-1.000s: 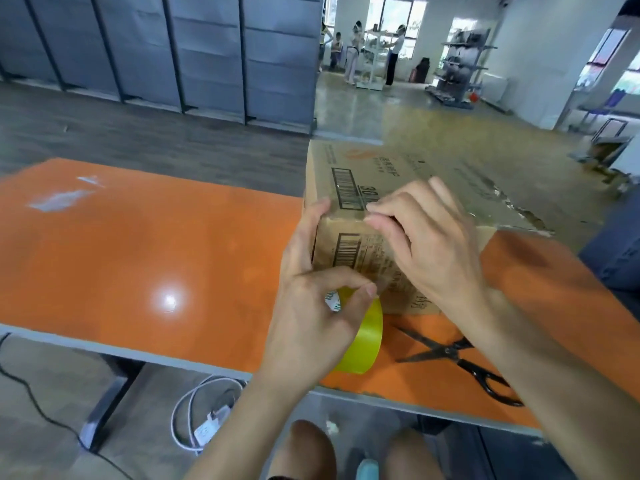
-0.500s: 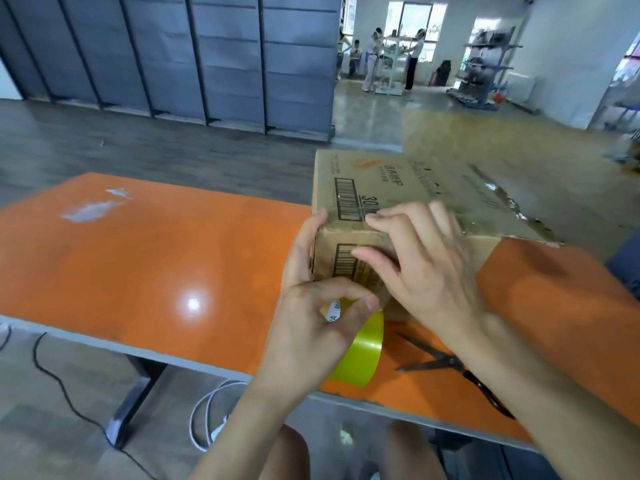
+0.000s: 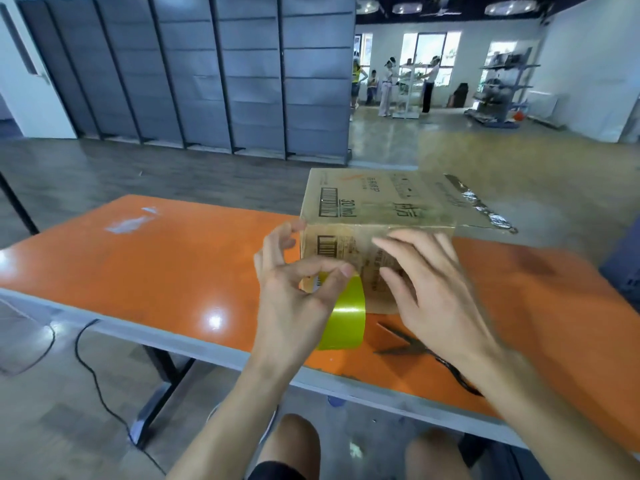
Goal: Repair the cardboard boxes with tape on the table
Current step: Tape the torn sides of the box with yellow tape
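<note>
Orange and glossy with a grey edge, the long surface [image 3: 104,271] stands in a wide room with a grey plank floor. A wall of dark grey panels [image 3: 207,81] rises behind it at the left. At the right, a bright far room holds one metal shelving rack [image 3: 498,88] and a few small, distant people [image 3: 388,84]. One black cable [image 3: 86,368] trails over the floor under the left end, and pale whitish smears [image 3: 131,221] mark the surface's far left part. Two bare hands work near the middle. The left hand [image 3: 294,306] grips the single yellow-green roll of tape [image 3: 346,317], which stands on edge, with the thumb hooked over its top. This hand's other fingers [image 3: 277,237] are lifted and loosely bent just beside the near left corner of the one brown cardboard box [image 3: 377,206]. The box sits right of centre towards the far edge. It is printed with barcodes, and a ragged strip of shiny tape [image 3: 485,209] runs along its top right flap. The roll is in front of its lower left face, though whether they touch cannot be told. The right hand [image 3: 436,299] holds nothing. Its fingers [image 3: 391,244] are spread and nearly straight against the box's front face, and blur hides the contact. One pair of black-handled scissors [image 3: 405,344] lies on the surface near the front edge, partly hidden under the right forearm.
</note>
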